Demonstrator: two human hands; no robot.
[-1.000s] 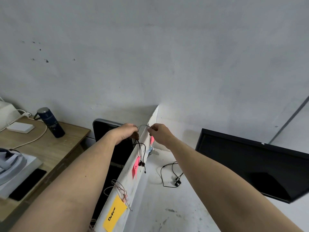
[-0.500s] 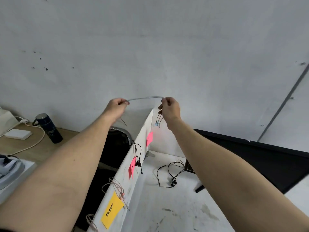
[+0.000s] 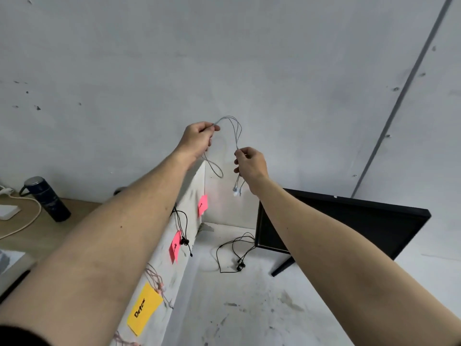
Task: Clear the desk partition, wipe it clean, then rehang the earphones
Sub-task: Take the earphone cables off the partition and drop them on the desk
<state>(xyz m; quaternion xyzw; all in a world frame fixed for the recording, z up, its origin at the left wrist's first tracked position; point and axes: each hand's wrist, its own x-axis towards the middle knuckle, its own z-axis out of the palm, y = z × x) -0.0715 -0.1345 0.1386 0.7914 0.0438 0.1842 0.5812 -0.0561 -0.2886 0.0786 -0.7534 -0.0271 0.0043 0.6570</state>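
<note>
Grey wired earphones (image 3: 235,131) hang in the air above the far end of the white desk partition (image 3: 185,216). My left hand (image 3: 198,138) pinches one part of the cord and my right hand (image 3: 250,164) pinches another, lower down. The cord arches between them, and its earbuds dangle below my right hand. Black earphones (image 3: 183,229) and pink earphones (image 3: 156,279) hang over the partition's top edge. Pink (image 3: 202,204) and yellow (image 3: 144,307) sticky notes are stuck to its side.
Another pair of black earphones (image 3: 234,255) lies on the white desk (image 3: 249,308) beside a black monitor (image 3: 349,223). On the wooden desk (image 3: 74,211) at left stand a dark flask (image 3: 47,198), a white box (image 3: 7,211) and a cable.
Both hands have lifted the grey earphones off the partition and up in front of the wall. The cord, stretched flat between them half a second ago, now arches, with my right hand lower.
</note>
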